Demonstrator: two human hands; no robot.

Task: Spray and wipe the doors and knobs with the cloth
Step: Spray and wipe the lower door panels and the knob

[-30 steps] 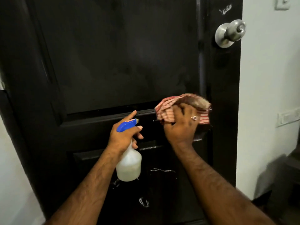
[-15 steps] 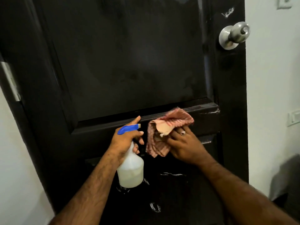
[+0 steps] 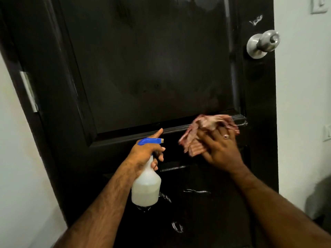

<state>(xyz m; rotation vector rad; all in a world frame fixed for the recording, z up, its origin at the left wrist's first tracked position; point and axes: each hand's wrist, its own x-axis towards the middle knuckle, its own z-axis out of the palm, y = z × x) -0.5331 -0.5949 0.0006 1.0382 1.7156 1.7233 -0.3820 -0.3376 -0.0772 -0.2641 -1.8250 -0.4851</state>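
A black panelled door [image 3: 152, 68] fills the view, with a silver round knob [image 3: 263, 43] at its upper right. My left hand [image 3: 145, 154] grips the neck of a white spray bottle [image 3: 146, 188] with a blue trigger head; the index finger points up toward the door's moulding. My right hand [image 3: 220, 149] holds a crumpled red-and-white checked cloth [image 3: 202, 133] against the door's middle rail, just under the upper panel's lower right corner. A ring shows on that hand. White scuff marks dot the lower panel [image 3: 197, 191].
White walls flank the door on both sides. A light switch plate [image 3: 319, 5] sits on the right wall at the top, and another plate [image 3: 326, 133] lower down. A metal hinge [image 3: 29, 92] shows on the door's left edge. Something dark stands at the lower right [image 3: 317, 199].
My right hand has swept the cloth along the middle rail: leftward first, then back to the right. The left hand and bottle have kept their place beside it.
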